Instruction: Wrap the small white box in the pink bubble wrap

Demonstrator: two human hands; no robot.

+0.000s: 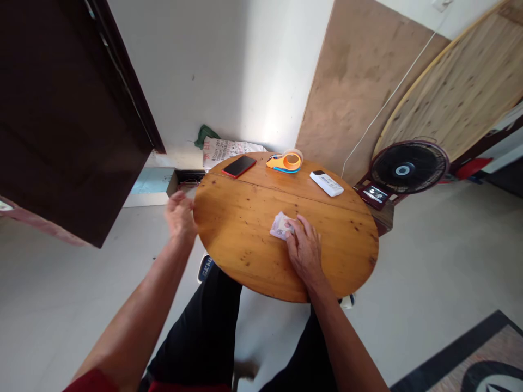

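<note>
A small folded wad of purplish banknotes [280, 226] lies near the middle of the round wooden table [229, 223]. My right hand [305, 247] rests over its right side, thumb and fingertips gripping it against the tabletop. Beyond the table's left edge, my left hand [180, 216] is raised with its fingers bent. Motion smears that hand, so whether anything is in it cannot be made out.
Toward the table's back are a red-edged phone [239, 166], an orange tape dispenser [286, 161] and a white remote-like device [326, 183]. A fan [404, 170] stands to the right. A dark door [69, 109] is at the left, and a printed sack [229, 151] lies by the wall.
</note>
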